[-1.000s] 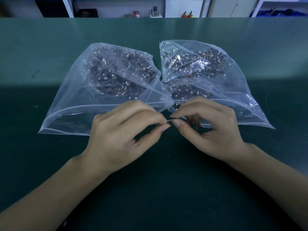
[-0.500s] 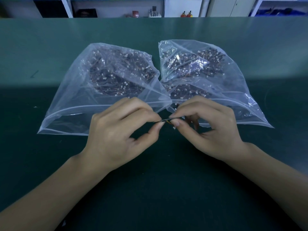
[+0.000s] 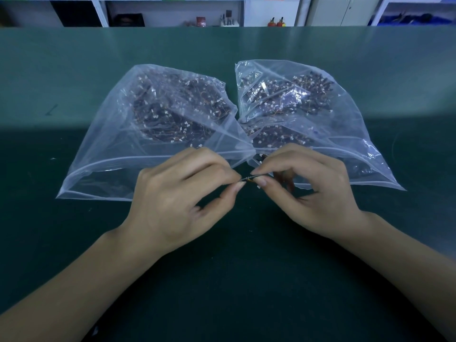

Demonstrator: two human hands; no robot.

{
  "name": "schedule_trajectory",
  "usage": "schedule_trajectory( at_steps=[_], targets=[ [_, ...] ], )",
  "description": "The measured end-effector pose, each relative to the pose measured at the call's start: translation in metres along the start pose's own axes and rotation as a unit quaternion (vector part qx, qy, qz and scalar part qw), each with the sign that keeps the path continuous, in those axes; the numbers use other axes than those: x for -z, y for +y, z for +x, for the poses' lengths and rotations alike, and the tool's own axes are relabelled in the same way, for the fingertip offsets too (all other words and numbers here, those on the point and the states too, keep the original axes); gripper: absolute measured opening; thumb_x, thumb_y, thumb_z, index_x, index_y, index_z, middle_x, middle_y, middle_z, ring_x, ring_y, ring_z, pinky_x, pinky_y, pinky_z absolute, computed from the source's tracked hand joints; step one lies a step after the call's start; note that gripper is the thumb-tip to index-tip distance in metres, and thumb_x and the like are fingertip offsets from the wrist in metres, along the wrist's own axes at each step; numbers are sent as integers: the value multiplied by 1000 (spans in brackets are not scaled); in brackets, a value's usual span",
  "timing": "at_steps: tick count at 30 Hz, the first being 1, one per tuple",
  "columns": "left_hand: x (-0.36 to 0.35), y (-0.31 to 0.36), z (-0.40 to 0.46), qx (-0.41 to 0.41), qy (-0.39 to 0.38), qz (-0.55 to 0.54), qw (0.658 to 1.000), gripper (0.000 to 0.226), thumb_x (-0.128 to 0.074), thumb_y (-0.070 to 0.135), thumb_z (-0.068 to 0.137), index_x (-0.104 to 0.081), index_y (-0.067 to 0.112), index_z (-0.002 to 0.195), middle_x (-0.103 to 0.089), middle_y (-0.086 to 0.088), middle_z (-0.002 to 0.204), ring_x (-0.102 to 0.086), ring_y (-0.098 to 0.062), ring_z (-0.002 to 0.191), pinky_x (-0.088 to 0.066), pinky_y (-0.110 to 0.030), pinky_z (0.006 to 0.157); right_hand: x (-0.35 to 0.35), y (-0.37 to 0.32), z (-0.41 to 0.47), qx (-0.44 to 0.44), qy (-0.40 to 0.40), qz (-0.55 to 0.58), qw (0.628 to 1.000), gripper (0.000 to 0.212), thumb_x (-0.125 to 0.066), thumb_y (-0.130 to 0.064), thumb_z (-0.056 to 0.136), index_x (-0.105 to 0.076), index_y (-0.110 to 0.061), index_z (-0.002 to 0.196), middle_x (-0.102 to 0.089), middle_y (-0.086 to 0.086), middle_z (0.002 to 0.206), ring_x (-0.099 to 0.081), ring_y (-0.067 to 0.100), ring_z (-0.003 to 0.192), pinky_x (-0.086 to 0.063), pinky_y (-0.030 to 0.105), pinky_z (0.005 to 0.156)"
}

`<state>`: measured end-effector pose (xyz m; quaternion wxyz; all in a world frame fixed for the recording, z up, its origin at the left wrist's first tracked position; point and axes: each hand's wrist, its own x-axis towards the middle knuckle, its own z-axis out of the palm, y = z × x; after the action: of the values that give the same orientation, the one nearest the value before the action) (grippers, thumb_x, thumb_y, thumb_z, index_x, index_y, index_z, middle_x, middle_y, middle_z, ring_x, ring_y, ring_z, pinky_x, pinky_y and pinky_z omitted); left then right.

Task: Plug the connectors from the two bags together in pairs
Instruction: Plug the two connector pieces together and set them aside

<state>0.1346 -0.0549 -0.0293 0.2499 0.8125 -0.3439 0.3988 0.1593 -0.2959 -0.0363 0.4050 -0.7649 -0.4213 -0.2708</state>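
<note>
left hand (image 3: 172,201) and right hand (image 3: 313,193) are each pinching one end of a tiny wired connector pair (image 3: 249,179) just before two clear plastic bags (image 3: 103,174), risking misaligned mating or a drop.

Table mat (image 3: 222,280) is showing dark green, lighter teal green toward the far edge. The 2 zip bags, left bag (image 3: 103,154) and right bag (image 3: 345,134), are reading clear and colourless. Connector heaps (image 3: 177,114) inside are appearing dark purple-brown, speckled with white housings and thin orange wires. Wire pair (image 3: 248,178) between the fingertips is showing orange-yellow.
</note>
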Motion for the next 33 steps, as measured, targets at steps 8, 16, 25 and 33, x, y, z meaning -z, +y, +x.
schedule_trajectory(
  at_steps=[8, 16, 25, 33],
  targets=[
    [1, -1, 0, 3, -20, 18, 1000, 15, -77, 21, 100, -82, 14, 88, -75, 5, 90, -61, -2, 76, -53, -34, 53, 1, 2, -1, -19, -19, 0, 1000, 5, -73, -7, 99, -76, -4, 97, -71, 5, 86, -62, 19, 69, -49, 30, 59],
    [5, -6, 2, 51, -5, 39, 998, 37, -67, 26, 107, -72, 10, 74, -62, 4, 69, -55, -14, 63, -46, -42, 48, 12, 13, 1, -154, 11, -91, 984, 6, -69, -13, 87, -64, -11, 83, -68, 1, 82, -65, 20, 73, -55, 45, 66],
    [12, -13, 3, 94, -27, 126, 987, 47, -50, 31, 114, -62, 13, 72, -55, 6, 68, -51, -18, 58, -38, -39, 43, 15, 18, 2, -191, -38, -203, 960, 7, -72, -10, 87, -66, -13, 85, -67, -3, 85, -67, 21, 76, -58, 46, 67],
    [7, -28, -2, 162, -186, 197, 949, 36, -43, 26, 114, -77, 13, 116, -76, -6, 120, -68, -33, 116, -52, -50, 104, 16, 19, 2, -194, -79, -212, 955, 11, -79, -6, 90, -81, -14, 97, -69, -5, 96, -65, 17, 87, -58, 45, 74]
  ],
)
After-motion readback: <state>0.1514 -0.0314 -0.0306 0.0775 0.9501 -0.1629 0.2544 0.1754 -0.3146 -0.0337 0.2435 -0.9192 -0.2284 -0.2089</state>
